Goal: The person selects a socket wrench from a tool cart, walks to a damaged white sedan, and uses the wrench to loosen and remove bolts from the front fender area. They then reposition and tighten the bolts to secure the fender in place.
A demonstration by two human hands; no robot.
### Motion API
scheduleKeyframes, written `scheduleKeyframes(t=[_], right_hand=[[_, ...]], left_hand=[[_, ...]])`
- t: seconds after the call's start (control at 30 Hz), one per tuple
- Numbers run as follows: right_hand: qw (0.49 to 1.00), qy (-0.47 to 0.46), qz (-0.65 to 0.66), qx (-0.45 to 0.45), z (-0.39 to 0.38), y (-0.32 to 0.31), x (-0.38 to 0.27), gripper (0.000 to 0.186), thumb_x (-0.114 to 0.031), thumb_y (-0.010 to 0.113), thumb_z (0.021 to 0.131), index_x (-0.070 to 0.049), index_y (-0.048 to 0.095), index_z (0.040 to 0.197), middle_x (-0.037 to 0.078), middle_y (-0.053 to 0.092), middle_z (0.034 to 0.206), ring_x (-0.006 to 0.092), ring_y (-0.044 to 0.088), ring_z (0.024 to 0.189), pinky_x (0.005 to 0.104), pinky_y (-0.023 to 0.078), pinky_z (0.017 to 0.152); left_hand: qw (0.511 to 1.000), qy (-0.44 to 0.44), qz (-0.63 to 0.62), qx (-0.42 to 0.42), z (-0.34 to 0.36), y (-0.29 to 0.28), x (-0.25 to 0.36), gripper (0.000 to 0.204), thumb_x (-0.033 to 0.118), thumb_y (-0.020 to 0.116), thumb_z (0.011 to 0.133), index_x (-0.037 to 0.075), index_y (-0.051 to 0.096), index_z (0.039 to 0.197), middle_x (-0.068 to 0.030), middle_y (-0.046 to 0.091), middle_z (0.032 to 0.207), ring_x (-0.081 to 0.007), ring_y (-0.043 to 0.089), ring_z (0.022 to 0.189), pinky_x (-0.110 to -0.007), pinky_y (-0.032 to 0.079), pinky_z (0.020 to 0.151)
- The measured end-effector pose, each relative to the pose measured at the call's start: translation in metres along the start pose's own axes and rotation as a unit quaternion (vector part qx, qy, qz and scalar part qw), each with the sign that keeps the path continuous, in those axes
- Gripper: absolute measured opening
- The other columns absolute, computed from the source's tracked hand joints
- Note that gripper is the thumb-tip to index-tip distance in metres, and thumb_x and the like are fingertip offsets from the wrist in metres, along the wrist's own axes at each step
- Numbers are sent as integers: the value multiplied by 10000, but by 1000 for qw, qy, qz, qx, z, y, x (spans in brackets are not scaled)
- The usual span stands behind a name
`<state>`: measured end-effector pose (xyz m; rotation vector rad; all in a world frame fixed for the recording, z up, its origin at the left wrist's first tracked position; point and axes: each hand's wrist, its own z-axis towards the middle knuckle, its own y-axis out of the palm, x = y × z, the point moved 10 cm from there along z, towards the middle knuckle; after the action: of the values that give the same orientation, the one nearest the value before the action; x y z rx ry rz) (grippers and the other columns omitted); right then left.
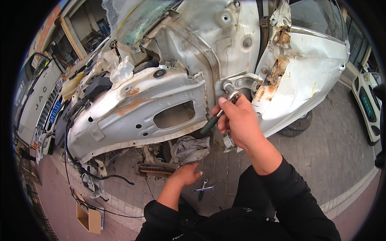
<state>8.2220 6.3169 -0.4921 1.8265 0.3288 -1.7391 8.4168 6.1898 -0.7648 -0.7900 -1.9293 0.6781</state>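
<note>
My right hand [242, 121] is wrapped round a ratchet wrench [209, 124] with a dark green handle. The wrench's head and socket end lie against the metal hinge [240, 82] between the silver car body and the dented door [305, 76]. Lower down and to the left, my left hand [186, 174] reaches to the edge of a crumpled grey rag [192, 149] by the brake disc [159, 170]. Its thumb sticks out apart, and the other fingertips are partly hidden at the rag, so the hand looks open.
The stripped inner fender panel [136, 104] has a large oblong hole. Two spanners [204, 187] lie on the paving near my legs. A loose black cable [102, 176] hangs at the left, above an opened cardboard box [89, 219]. A tyre [297, 125] sits beneath the door.
</note>
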Motion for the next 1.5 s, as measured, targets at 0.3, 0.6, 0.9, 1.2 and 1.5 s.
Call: scheduleKeyframes(t=[0.3, 0.6, 0.9, 1.2, 1.5], right_hand=[[826, -186, -512, 145, -5, -6, -40, 248, -202, 640, 1109, -11, 528, 1221, 129, 762, 984, 172, 668, 672, 348, 506, 575], [992, 34, 106, -63, 4, 10, 10, 183, -160, 642, 1086, -23, 563, 1177, 137, 762, 991, 160, 686, 762, 365, 530, 654], [1000, 28, -12, 7, 2, -1, 1, 188, -171, 643, 1074, -14, 592, 1164, 138, 748, 960, 178, 689, 784, 354, 530, 688], [999, -13, -38, 12, 5, 4, -3, 283, -124, 655, 1070, 42, 561, 1279, 146, 758, 979, 169, 643, 713, 356, 516, 647], [999, 9, 32, -24, 8, 1, 13, 210, -158, 659, 1070, -14, 565, 1193, 92, 728, 952, 145, 631, 684, 359, 532, 617]], left_hand=[[1000, 8, 3, 8, -4, -2, 6, 662, 453, 687, 1049, 68, 582, 1577, -263, 668, 1496, -436, 626, 1397, -495, 502, 1169], [1000, 14, 9, 8, 1, 4, 8, 649, 455, 678, 1049, 102, 582, 1584, -263, 670, 1492, -438, 621, 1402, -513, 500, 1169], [854, 276, -127, 423, -77, -125, 132, 501, 81, 785, 944, -10, 648, 1417, -238, 736, 1234, -394, 729, 1113, -453, 590, 959], [810, 233, 81, 532, -136, -220, 240, 386, 126, 804, 910, 5, 705, 1264, -161, 718, 1054, -356, 701, 945, -454, 576, 745], [811, 141, 251, 510, -78, -232, 195, 296, 287, 762, 985, 41, 697, 1135, -159, 733, 966, -400, 715, 954, -520, 583, 783]])
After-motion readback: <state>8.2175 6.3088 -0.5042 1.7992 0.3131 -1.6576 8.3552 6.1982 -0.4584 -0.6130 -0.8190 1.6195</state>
